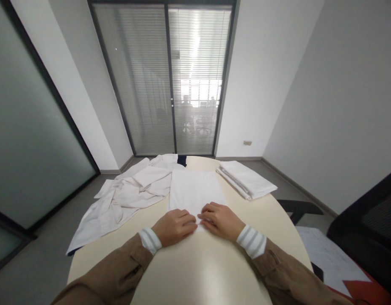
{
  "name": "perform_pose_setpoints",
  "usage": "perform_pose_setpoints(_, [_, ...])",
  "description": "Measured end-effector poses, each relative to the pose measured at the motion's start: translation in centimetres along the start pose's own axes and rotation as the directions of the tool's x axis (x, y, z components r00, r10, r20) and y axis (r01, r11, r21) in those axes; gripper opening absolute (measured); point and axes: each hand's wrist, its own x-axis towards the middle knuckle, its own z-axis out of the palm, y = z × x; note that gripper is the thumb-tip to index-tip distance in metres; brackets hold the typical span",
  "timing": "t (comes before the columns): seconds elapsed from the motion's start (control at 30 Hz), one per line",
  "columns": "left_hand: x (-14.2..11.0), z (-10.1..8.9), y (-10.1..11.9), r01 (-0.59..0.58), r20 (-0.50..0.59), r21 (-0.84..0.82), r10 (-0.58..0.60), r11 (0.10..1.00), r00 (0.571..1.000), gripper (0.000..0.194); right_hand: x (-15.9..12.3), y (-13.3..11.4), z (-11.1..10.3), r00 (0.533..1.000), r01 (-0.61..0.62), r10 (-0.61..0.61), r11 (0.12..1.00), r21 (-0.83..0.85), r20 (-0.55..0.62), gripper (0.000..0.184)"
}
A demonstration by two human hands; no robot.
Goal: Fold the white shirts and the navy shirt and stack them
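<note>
A white folded cloth (pixel 195 189) lies flat in the middle of a cream oval table (pixel 195 267). My left hand (pixel 175 226) and my right hand (pixel 220 220) rest side by side on the cloth's near edge, fingers curled and pinching the fabric. Both arms wear brown sleeves with white striped cuffs.
A heap of loose white cloths (pixel 125 195) spreads over the table's left side and hangs off its edge. A neat stack of folded white cloths (pixel 246 178) sits at the far right. A black chair (pixel 370 228) stands to the right. Glass doors with blinds (pixel 170 80) are ahead.
</note>
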Motion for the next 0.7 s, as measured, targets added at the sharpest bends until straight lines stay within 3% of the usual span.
perform_pose_setpoints(0.3, [0.0, -0.3, 0.0, 0.26, 0.017, -0.179, -0.261, 0.949, 0.965, 0.039, 0.5, -0.8, 0.5, 0.999, -0.037, 0.037, 0.983, -0.18, -0.003, 0.013])
perform_pose_setpoints(0.5, [0.1, -0.2, 0.0, 0.268, -0.016, -0.203, -0.277, 0.942, 0.961, 0.047, 0.4, -0.9, 0.3, 0.987, -0.026, -0.027, 0.946, -0.324, -0.159, 0.009])
perform_pose_setpoints(0.7, [0.1, 0.2, 0.1, 0.237, -0.017, -0.15, -0.243, 0.96, 0.97, 0.032, 0.3, -1.4, 0.5, 0.996, 0.043, -0.066, 0.939, -0.341, -0.057, 0.003])
